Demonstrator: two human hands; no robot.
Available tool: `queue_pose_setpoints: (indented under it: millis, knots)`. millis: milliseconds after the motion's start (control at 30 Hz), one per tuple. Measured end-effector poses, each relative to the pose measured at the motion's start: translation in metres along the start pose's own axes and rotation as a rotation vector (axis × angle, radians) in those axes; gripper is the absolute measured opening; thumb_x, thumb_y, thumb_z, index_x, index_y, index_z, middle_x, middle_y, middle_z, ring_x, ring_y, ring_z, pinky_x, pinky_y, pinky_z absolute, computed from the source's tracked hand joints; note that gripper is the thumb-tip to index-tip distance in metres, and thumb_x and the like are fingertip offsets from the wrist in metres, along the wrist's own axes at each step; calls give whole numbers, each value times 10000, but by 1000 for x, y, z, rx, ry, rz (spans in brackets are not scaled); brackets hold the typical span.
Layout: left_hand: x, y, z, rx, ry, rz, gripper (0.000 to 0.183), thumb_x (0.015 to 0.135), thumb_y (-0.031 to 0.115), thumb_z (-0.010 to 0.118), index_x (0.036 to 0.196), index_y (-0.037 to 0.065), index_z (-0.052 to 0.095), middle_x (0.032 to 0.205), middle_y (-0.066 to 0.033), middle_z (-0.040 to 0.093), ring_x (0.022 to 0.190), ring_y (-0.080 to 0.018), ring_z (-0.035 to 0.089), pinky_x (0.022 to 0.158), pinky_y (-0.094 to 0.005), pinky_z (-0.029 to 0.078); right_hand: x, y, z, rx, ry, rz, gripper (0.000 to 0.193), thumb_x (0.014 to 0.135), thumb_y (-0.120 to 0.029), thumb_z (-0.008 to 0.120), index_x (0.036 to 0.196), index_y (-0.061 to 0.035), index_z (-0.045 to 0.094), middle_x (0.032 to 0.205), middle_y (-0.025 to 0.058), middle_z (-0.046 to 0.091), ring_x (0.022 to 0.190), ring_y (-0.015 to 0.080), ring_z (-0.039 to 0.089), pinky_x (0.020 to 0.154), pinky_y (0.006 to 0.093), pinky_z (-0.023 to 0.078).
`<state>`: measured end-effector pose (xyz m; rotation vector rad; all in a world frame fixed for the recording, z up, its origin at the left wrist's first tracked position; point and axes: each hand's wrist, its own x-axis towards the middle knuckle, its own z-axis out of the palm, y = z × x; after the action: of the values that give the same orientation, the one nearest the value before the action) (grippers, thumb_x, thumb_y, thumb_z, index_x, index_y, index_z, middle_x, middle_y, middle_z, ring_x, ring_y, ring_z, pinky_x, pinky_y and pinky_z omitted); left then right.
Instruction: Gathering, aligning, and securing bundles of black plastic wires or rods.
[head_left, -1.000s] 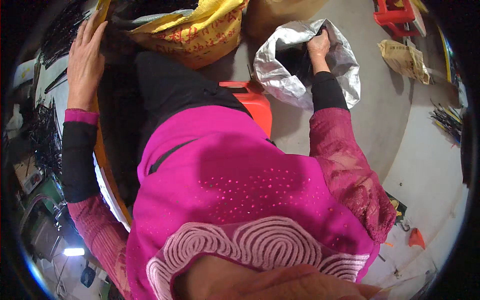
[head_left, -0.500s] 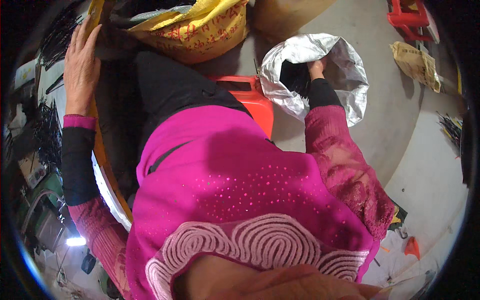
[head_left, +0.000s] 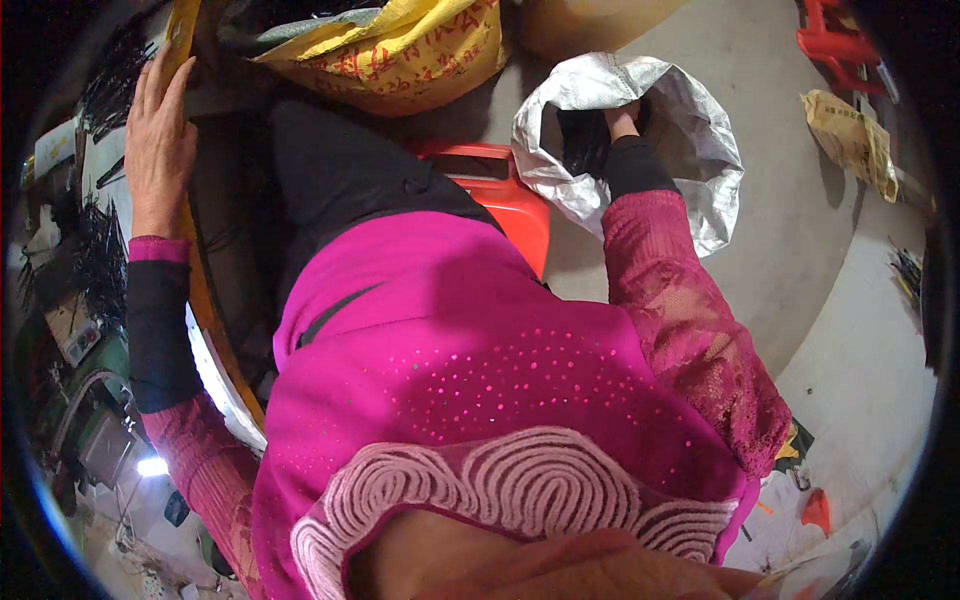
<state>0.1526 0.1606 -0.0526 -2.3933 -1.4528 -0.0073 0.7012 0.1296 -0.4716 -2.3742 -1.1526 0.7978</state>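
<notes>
My left hand lies flat with fingers stretched out on the edge of a workbench with a yellow rim. Dark thin strands lie on the bench beside it. My right hand reaches down inside a white woven sack that stands open on the floor. Black strand-like pieces fill part of the sack next to that hand. Its fingers are hidden by shadow and the sack's folded rim, so whether they grip anything does not show.
A red plastic stool stands between my legs and the sack. Ahead is a yellow sack with red print. Another red stool and a crumpled brown paper bag are at the far right. A lamp glows at the lower left.
My right hand has moved slightly left and farther into the white sack, and the sack's rim has shifted. My left hand stays on the bench edge.
</notes>
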Motion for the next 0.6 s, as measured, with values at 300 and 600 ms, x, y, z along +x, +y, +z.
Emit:
queue_pose_setpoints:
  millis: [300, 600]
  knots:
    - [-10, -14, 4, 51, -17, -41, 644, 643, -107, 499, 1241, 132, 488, 1365, -55, 390, 1256, -265, 374, 1027, -356, 343, -27, -56, 7, -231, -97, -161, 419, 743, -360, 612, 1042, -67, 610, 1051, 159, 614, 988, 294, 592, 798, 376, 479]
    - [-12, 3, 4, 13, -29, -56, 648, 631, -107, 496, 1237, 123, 492, 1359, -64, 396, 1258, -268, 370, 1028, -357, 342, -49, -87, -39, -490, -383, -33, 356, 722, -312, 618, 964, -51, 633, 973, 149, 635, 916, 294, 612, 756, 373, 488]
